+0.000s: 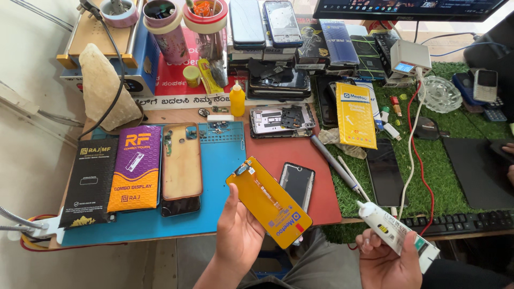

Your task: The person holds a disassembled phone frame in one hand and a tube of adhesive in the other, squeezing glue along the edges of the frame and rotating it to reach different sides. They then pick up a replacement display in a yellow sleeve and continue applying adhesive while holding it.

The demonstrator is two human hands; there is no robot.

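Phone screen panel [269, 202] with a yellow back sits in the left hand [239, 234], low in the middle of the view, just over the near edge of the counter [214, 227]. The left grip pinches it: the thumb lies along the left edge and the fingers go under the panel. It looks thin, flat and light. It looks stiff, but I think it could crack or bend, so holding it by the long edges seems best, away from the small connector end. Its long side runs from 10 o'clock to 4 o'clock. The connector end points up to 10 o'clock, toward the blue mat [225, 176]. The yellow side faces up.

The right hand [386, 262] holds a white glue tube [395, 233] at 4 o'clock. This grip is closed around the fat lower part of the tube. The tube looks soft and easy to squeeze. Its capped tip points up to 10 o'clock too, toward the panel, but they are apart.

A dark phone [297, 183] lies on the red mat [321, 192] just behind the panel.
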